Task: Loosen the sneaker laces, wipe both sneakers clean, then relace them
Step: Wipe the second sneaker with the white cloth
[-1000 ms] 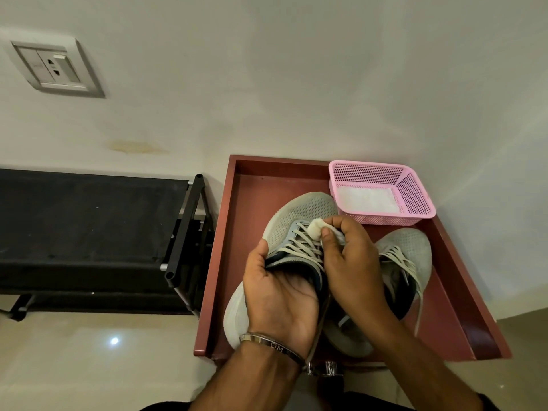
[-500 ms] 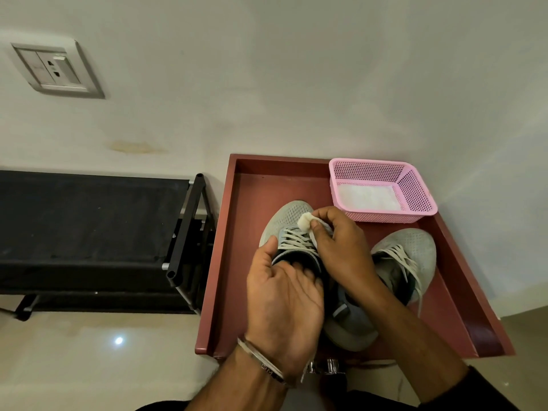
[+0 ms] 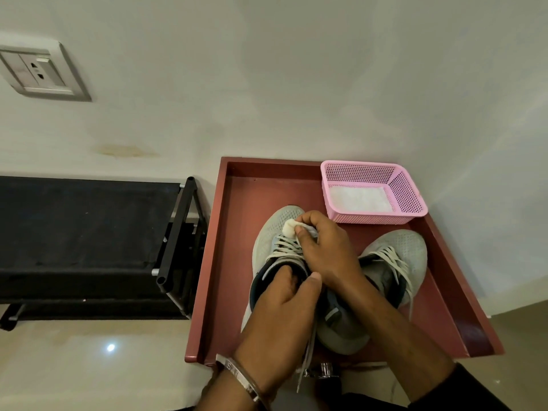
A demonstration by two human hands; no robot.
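Wiping stage under way. Right hand is pinching a white wipe against the left sneaker toe on the red tray; left hand is gripping its collar. Right sneaker is lying beside, laces slack. Relacing is still pending.

Looks like a room in a home, not a workshop or lab. A plain painted wall is seen with a flush-mounted socket plate and a yellowish stain, above a glossy tiled floor on which a lamp is reflected. A black fabric-topped rack is set against the wall, and beside it a reddish-brown wooden tray holding grey sneakers and a pink plastic basket.
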